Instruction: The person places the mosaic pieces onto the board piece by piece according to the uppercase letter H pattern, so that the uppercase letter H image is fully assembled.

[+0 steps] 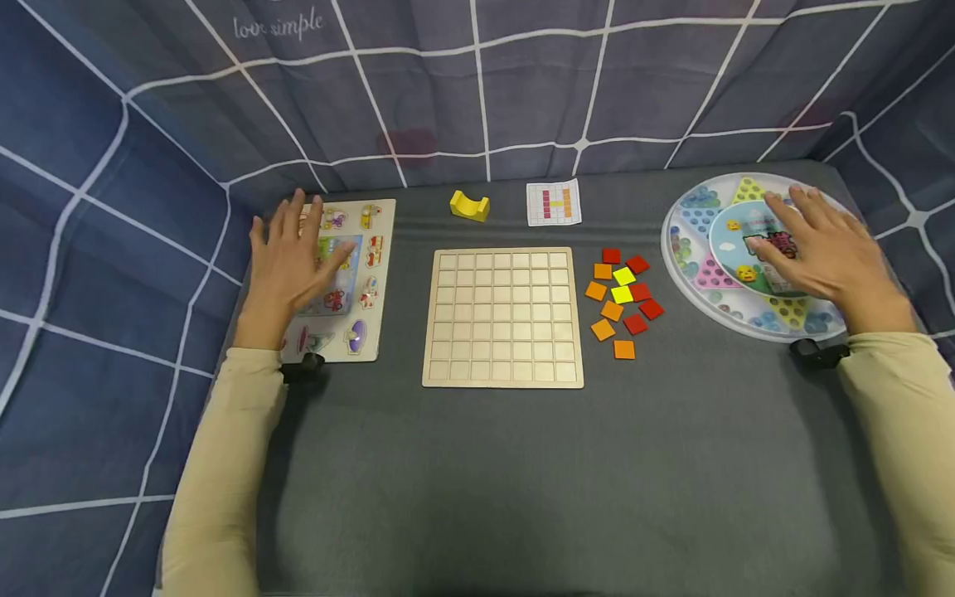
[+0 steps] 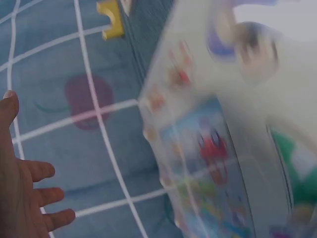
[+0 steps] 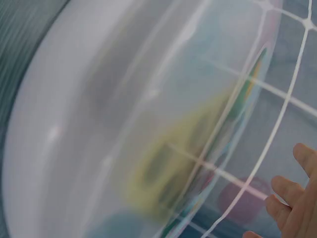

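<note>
My left hand (image 1: 287,261), fingers spread, is over a rectangular picture board (image 1: 376,286) on the left of the table; whether it touches the board I cannot tell. Over a round board game (image 1: 682,286) with coloured triangles, my right hand (image 1: 828,249) has its fingers extended. In the left wrist view the left hand (image 2: 25,188) holds nothing. Nothing is gripped by the right hand (image 3: 297,203) in the right wrist view either. Between the hands lies a wooden grid board (image 1: 503,317), and right of it several red, orange and yellow square tiles (image 1: 612,311).
Behind the grid board stand a yellow curved block (image 1: 469,206) and a small printed pattern card (image 1: 554,203). A blue checked cloth (image 1: 537,91) hangs along the back and sides. Grey cloth (image 1: 477,473) covers the table.
</note>
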A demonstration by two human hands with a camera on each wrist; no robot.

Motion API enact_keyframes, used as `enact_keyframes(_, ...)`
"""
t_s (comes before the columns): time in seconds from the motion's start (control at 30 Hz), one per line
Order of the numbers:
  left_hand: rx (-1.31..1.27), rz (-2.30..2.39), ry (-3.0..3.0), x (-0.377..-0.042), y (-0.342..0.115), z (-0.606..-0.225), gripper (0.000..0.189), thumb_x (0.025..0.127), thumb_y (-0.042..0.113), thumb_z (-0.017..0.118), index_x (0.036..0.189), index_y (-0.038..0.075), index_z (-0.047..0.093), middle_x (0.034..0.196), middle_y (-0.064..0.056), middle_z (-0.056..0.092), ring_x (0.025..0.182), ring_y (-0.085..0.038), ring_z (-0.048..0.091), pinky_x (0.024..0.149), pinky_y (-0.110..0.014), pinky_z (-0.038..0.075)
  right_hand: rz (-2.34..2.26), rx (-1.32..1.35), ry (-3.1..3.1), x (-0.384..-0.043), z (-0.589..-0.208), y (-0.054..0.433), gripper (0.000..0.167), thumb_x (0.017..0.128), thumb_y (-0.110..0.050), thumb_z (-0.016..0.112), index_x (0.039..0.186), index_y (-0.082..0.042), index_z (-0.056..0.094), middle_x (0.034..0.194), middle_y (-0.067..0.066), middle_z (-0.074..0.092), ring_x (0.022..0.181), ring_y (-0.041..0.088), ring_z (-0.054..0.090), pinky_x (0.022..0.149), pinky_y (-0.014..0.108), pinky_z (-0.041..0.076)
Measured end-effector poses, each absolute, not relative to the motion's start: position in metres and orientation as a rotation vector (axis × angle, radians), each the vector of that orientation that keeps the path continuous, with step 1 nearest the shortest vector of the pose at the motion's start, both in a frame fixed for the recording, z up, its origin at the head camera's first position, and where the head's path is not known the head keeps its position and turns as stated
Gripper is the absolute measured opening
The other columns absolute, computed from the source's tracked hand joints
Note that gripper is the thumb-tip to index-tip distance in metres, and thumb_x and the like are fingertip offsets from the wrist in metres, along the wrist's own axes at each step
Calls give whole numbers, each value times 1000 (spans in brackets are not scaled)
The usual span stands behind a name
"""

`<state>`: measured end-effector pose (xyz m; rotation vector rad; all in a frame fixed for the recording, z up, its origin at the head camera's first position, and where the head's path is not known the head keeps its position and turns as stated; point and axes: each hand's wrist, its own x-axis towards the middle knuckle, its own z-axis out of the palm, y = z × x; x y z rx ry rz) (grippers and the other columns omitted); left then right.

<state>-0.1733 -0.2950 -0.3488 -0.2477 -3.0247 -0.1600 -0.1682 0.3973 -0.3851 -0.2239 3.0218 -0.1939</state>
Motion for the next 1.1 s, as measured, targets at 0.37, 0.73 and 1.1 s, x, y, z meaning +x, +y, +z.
enact_keyframes(0.37, -406, -410, -2898, -147, -258, -346, 83, 97, 66, 29, 157, 11, 19, 164, -14, 11, 148, -42, 17, 117, -60, 11, -280, -447, 3078, -173, -375, 354, 77, 97, -59, 41, 159, -24, 10, 164, 18, 10, 148, 45, 12, 110, 70, 13)
enact_keyframes(0.73, -606, -721, -2755, -111, -206, -351, 86, 95, 72, 22, 158, 15, 14, 165, -10, 12, 148, -38, 21, 114, -61, 18, -522, -607, 3063, -162, -376, 267, 74, 96, -60, 46, 157, -28, 20, 156, 20, 34, 136, 50, 35, 104, 69, 27)
enact_keyframes(1.1, -630, -973, -2767, -78, -170, -383, 80, 99, 65, 22, 158, 12, 14, 163, -15, 15, 150, -34, 19, 113, -63, 18, -769, -536, 2889, -171, -402, 227, 67, 99, -53, 47, 152, -14, 35, 125, 21, 49, 97, 36, 50, 83, 52, 40)
